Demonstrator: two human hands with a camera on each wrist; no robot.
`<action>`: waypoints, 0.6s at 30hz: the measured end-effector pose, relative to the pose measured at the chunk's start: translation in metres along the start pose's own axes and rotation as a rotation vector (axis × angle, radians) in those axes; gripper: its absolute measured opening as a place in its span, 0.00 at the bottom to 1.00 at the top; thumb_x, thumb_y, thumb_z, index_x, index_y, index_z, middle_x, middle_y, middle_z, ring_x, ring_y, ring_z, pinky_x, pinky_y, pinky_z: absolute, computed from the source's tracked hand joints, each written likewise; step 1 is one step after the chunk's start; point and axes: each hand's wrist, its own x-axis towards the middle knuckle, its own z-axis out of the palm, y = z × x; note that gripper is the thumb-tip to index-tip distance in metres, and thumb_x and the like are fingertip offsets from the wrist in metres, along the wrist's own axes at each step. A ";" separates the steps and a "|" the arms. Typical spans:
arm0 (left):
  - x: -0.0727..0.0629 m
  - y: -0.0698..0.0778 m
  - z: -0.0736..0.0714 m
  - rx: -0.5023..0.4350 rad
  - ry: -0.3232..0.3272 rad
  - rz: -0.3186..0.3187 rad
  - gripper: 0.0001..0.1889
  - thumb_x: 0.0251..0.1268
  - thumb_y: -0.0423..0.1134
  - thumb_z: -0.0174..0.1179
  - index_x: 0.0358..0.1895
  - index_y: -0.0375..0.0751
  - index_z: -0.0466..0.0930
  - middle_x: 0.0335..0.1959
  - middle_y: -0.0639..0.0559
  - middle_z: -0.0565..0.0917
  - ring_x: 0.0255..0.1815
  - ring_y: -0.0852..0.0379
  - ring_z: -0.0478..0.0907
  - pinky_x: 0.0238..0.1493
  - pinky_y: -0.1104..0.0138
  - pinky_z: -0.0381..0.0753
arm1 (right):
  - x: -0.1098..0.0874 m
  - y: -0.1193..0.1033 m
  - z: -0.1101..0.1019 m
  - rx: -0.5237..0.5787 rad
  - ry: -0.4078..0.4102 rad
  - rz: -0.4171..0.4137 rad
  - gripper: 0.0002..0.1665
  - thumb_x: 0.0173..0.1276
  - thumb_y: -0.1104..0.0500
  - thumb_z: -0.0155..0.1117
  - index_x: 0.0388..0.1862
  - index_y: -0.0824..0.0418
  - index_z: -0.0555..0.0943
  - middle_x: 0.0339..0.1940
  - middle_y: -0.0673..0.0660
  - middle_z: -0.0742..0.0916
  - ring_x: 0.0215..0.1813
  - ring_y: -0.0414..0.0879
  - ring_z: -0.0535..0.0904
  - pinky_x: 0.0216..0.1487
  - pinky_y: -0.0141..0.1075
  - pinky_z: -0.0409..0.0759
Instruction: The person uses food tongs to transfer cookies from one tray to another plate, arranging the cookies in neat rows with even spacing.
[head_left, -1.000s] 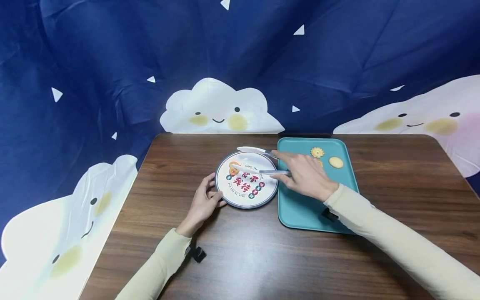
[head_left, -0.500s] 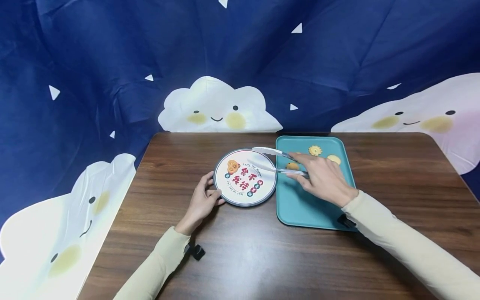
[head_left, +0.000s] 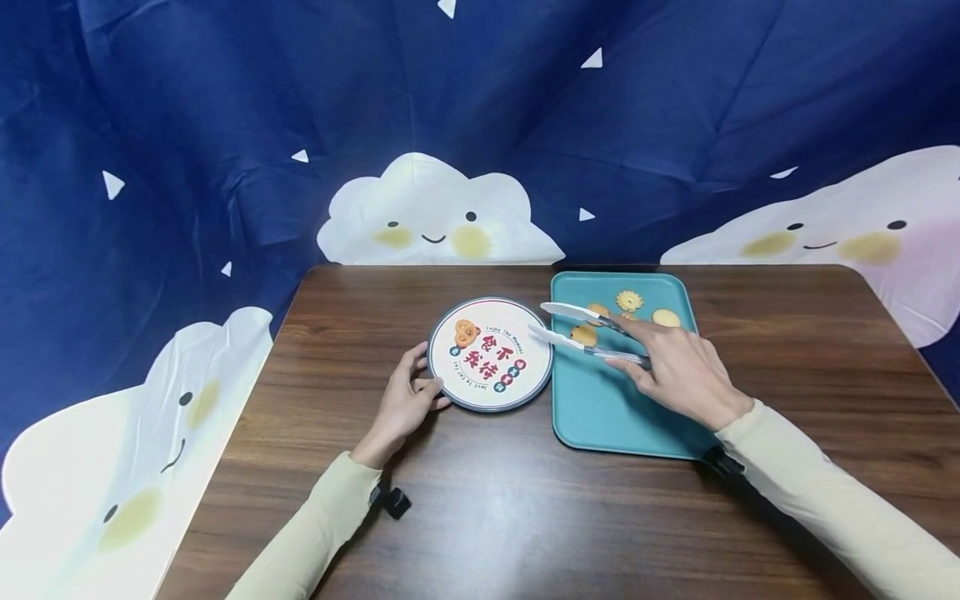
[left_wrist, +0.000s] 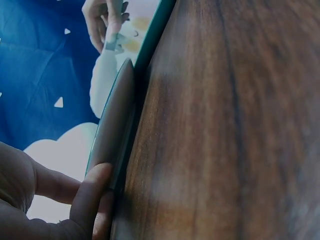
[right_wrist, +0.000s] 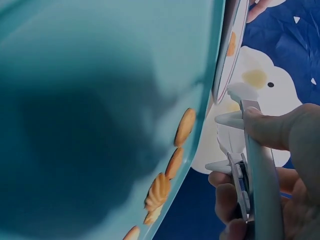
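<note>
My left hand [head_left: 405,404] pinches the left rim of a round white plate [head_left: 491,398] with red characters and a blue edge; the left wrist view shows thumb and fingers [left_wrist: 95,187] at that rim. On the plate's upper left lies a pretzel-shaped cookie [head_left: 467,333]. In my right hand [head_left: 686,367] is a pair of tongs [head_left: 564,310] with white tips, spread apart with nothing between them. The tips reach over the plate's right edge and the left side of a teal tray [head_left: 622,421]. Round cookies [head_left: 583,336] lie on the tray beneath the tongs.
Farther back on the tray are a flower-shaped cookie [head_left: 629,301] and a pale round cookie [head_left: 666,318]. Plate and tray stand side by side on a brown wooden table [head_left: 480,517]. Behind hangs a blue cloth [head_left: 480,100] printed with clouds.
My right hand has drawn the tongs rightward, from above the pretzel-shaped cookie toward the tray, and cookies on the tray's left side have come into sight. The left hand stays at the plate.
</note>
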 end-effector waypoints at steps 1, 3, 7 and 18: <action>0.000 0.000 0.000 0.000 0.000 0.001 0.37 0.74 0.22 0.53 0.82 0.42 0.55 0.74 0.34 0.68 0.47 0.53 0.85 0.48 0.66 0.96 | -0.001 0.002 0.000 0.000 -0.008 0.012 0.38 0.71 0.38 0.69 0.74 0.52 0.76 0.55 0.66 0.89 0.27 0.49 0.76 0.11 0.36 0.70; 0.000 0.000 0.000 0.001 0.000 0.000 0.37 0.74 0.22 0.53 0.82 0.42 0.55 0.73 0.34 0.68 0.47 0.53 0.85 0.47 0.66 0.96 | -0.004 0.004 0.000 0.006 -0.025 0.034 0.39 0.70 0.38 0.69 0.75 0.52 0.76 0.55 0.67 0.89 0.24 0.49 0.73 0.10 0.35 0.68; 0.001 0.000 0.001 -0.002 0.002 0.002 0.37 0.74 0.21 0.53 0.82 0.42 0.55 0.73 0.33 0.68 0.47 0.53 0.85 0.47 0.66 0.96 | -0.007 0.008 -0.001 0.005 -0.034 0.060 0.40 0.70 0.38 0.70 0.76 0.51 0.75 0.54 0.66 0.89 0.22 0.49 0.71 0.10 0.35 0.67; 0.000 0.000 0.000 0.005 0.002 0.001 0.37 0.74 0.22 0.52 0.83 0.42 0.54 0.73 0.33 0.67 0.47 0.52 0.84 0.46 0.67 0.96 | -0.019 0.017 -0.003 -0.014 -0.016 0.052 0.39 0.72 0.37 0.68 0.76 0.52 0.75 0.48 0.66 0.89 0.20 0.47 0.70 0.10 0.35 0.64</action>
